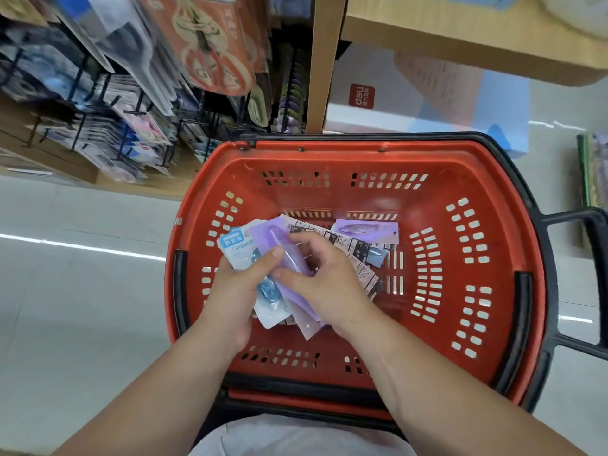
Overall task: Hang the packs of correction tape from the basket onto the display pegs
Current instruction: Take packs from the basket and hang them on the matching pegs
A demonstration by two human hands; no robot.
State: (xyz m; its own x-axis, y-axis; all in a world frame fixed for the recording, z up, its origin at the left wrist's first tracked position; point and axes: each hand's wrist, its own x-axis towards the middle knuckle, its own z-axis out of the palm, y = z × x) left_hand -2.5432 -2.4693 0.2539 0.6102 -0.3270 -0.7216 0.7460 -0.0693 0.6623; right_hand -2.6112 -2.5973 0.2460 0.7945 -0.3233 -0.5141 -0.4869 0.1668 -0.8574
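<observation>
Correction tape packs (348,248) lie inside the red basket (362,149), and several of them are held as a fan between both hands. The left hand (233,291) grips the fan from below, its thumb pressing on the purple pack (291,258) on top, with a blue pack (235,248) just beside. The right hand (325,284) pinches this purple pack with curled fingers. A loose pack (365,229) lies near the far wall. Display pegs (125,126) with hanging goods stand at the left, blurred.
</observation>
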